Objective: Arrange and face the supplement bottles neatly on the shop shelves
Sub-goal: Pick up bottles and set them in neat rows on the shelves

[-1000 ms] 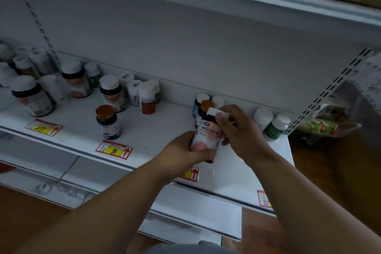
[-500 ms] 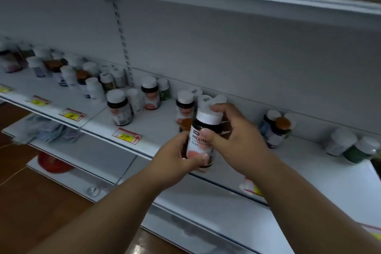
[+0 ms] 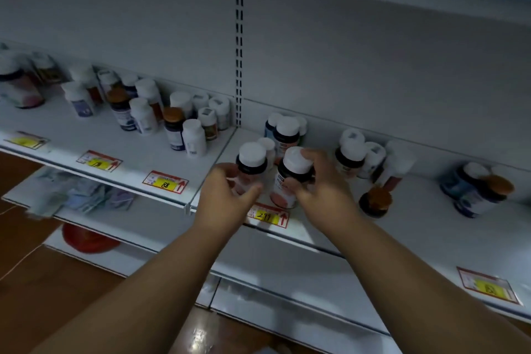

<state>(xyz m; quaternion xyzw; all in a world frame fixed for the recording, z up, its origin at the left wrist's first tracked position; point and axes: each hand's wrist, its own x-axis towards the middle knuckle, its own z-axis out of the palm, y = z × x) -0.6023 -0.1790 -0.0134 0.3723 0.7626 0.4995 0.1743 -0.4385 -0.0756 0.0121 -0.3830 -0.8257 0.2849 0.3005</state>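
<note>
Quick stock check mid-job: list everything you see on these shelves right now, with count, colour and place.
held bottles: two, dark with white caps and pink labels, front of shelf above the 299 tag
other bottles: many, count unclear, mostly white-capped, some orange-capped, clustered along the shelf
price tags: five visible, red-bordered with yellow, on the shelf front edge
shelf upright: one, white, slotted, back wall
packets: several, pale, lower shelf at left
red object: one, lowest shelf at left
left hand: grips the left bottle
right hand: grips the right bottle
</note>
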